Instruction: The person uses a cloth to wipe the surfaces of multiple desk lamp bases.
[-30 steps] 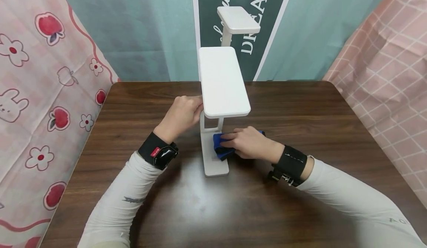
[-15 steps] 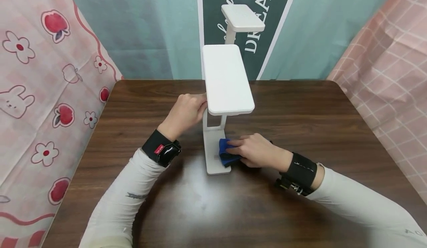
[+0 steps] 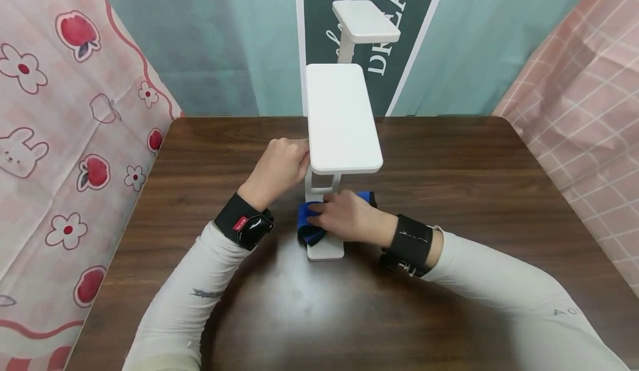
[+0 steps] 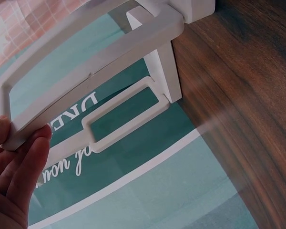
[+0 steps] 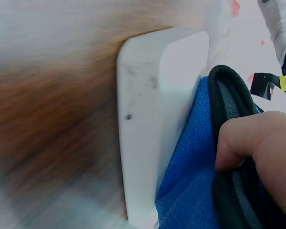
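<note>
A white stand with a flat rectangular top plate, an open-framed upright and a long narrow base stands on the table. My left hand pinches the upper end of the upright's frame, its thumb and fingers on either side in the left wrist view. Across the base, my right hand holds a folded blue cloth with dark edging. In the right wrist view the thumb presses the cloth, which lies against the base's side. Small dark specks mark the white base end.
Behind the stand rises another white plate on a post, with a looped frame in the left wrist view. Wood-grain table stretches to both sides. Printed curtains hang behind and at the sides.
My right hand and the cloth moved slightly right along the base's edge, then left across its top. The left hand keeps its grip on the stand.
</note>
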Demonstrator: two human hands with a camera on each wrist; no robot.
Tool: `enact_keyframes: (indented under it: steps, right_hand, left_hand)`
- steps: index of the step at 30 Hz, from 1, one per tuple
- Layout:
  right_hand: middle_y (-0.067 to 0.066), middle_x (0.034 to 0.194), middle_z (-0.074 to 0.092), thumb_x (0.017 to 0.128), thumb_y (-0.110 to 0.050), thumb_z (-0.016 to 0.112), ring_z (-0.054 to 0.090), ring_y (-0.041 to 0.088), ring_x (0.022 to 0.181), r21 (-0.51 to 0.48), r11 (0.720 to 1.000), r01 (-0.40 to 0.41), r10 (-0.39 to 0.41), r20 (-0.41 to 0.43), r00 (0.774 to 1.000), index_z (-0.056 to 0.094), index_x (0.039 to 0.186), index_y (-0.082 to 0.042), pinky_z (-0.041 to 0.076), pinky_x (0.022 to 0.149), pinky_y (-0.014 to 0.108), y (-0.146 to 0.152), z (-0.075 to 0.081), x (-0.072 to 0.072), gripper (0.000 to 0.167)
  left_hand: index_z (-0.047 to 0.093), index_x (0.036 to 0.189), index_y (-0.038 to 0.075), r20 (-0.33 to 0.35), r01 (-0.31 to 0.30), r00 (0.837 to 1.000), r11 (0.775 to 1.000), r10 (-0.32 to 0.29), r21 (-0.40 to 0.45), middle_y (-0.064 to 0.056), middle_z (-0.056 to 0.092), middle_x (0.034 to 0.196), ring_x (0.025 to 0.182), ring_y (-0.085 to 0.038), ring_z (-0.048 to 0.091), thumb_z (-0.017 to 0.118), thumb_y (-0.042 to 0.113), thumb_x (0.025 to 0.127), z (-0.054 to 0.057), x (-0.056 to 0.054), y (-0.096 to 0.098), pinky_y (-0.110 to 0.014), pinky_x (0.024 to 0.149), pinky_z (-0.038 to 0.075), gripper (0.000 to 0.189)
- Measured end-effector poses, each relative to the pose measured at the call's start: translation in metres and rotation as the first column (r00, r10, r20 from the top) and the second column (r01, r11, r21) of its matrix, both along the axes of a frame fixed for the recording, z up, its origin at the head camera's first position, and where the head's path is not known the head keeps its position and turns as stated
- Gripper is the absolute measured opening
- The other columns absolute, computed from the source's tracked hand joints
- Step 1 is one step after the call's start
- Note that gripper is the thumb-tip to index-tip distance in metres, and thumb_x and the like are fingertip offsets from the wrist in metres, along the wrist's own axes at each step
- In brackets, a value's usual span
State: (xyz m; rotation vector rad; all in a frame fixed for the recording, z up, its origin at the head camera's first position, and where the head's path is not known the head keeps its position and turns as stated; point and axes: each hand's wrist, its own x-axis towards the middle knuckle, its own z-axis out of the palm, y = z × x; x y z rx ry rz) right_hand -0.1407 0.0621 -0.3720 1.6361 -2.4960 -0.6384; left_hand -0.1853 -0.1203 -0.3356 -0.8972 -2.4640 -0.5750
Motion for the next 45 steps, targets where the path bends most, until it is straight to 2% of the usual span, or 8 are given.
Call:
enact_keyframes:
  steps: [6,13,17,24,28,34,40,45]
  right_hand:
    - [-0.005,0.131,0.065,0.094,-0.027,0.063,0.067,0.018,0.098,0.003,1.0,0.018,-0.018,0.007,1.0,0.066,0.125,-0.031,0.047,0.051,0.025,-0.003,-0.001,0.004,0.031]
    - [-0.002,0.124,0.069,0.091,-0.026,0.066,0.066,0.015,0.084,-0.139,0.984,-0.114,0.109,-0.04,0.993,0.068,0.121,-0.027,0.039,0.045,0.021,0.011,-0.01,0.021,0.03]
    - [-0.003,0.119,0.071,0.089,-0.024,0.067,0.065,0.014,0.078,-0.225,0.964,-0.141,0.133,-0.052,0.99,0.07,0.118,-0.027,0.039,0.045,0.022,0.017,-0.013,0.021,0.029]
    - [0.002,0.121,0.07,0.081,-0.024,0.076,0.066,0.018,0.082,-0.263,0.963,-0.056,0.072,0.052,0.996,0.07,0.117,-0.021,0.035,0.044,0.021,0.048,-0.009,0.015,0.037]
    - [0.003,0.125,0.068,0.079,-0.025,0.078,0.065,0.019,0.084,-0.233,0.972,0.002,0.022,0.099,0.995,0.069,0.121,-0.02,0.042,0.046,0.024,0.063,-0.01,0.015,0.043]
    - [0.004,0.125,0.068,0.081,-0.024,0.076,0.066,0.019,0.084,-0.25,0.968,-0.008,0.037,0.114,0.993,0.068,0.122,-0.02,0.046,0.048,0.024,0.065,-0.012,0.02,0.042]
    - [0.002,0.121,0.07,0.081,-0.025,0.075,0.063,0.016,0.077,-0.237,0.971,-0.029,0.056,0.107,0.993,0.07,0.118,-0.021,0.034,0.042,0.021,0.064,-0.008,0.031,0.037]
    - [-0.001,0.114,0.073,0.086,-0.019,0.07,0.063,0.015,0.074,-0.244,0.968,-0.05,0.068,0.069,0.995,0.073,0.11,-0.024,0.019,0.042,0.021,0.05,-0.005,0.029,0.025]
  left_hand:
    - [0.071,0.095,0.003,0.014,0.014,1.0,1.0,-0.014,-0.009,-0.009,0.066,0.067,0.055,-0.019,0.059,0.055,0.008,0.097,0.0,-0.002,0.001,-0.032,0.051,0.04,0.017]
    - [0.07,0.102,0.003,0.01,0.016,1.0,1.0,-0.015,-0.013,-0.01,0.07,0.074,0.056,-0.019,0.06,0.055,0.007,0.097,-0.001,-0.003,-0.003,-0.031,0.052,0.041,0.017]
    - [0.071,0.092,0.002,0.013,0.001,1.0,1.0,-0.001,-0.008,-0.01,0.067,0.068,0.055,-0.02,0.059,0.056,0.004,0.096,-0.001,-0.002,-0.005,-0.033,0.053,0.042,0.016]
    - [0.072,0.087,0.001,0.02,0.003,1.0,1.0,-0.003,0.02,-0.012,0.07,0.07,0.056,-0.018,0.058,0.053,0.0,0.093,-0.001,-0.003,-0.003,-0.035,0.056,0.047,0.02]
    - [0.072,0.091,0.001,0.021,0.005,1.0,0.999,-0.006,0.034,-0.012,0.071,0.073,0.056,-0.016,0.056,0.053,0.0,0.094,-0.001,-0.002,-0.003,-0.034,0.056,0.046,0.02]
    - [0.072,0.091,0.001,0.035,-0.006,0.999,0.999,0.005,0.046,-0.013,0.071,0.072,0.056,-0.016,0.056,0.054,0.001,0.094,-0.002,-0.001,-0.005,-0.033,0.056,0.046,0.019]
    - [0.072,0.102,0.001,0.043,-0.002,0.999,0.999,-0.001,0.053,-0.012,0.074,0.081,0.058,-0.016,0.06,0.053,0.004,0.096,-0.003,-0.002,-0.004,-0.031,0.056,0.046,0.02]
    - [0.073,0.098,0.002,0.031,-0.002,1.0,0.999,0.001,0.044,-0.01,0.072,0.073,0.053,-0.015,0.056,0.055,0.004,0.096,-0.003,-0.002,-0.003,-0.029,0.053,0.04,0.018]
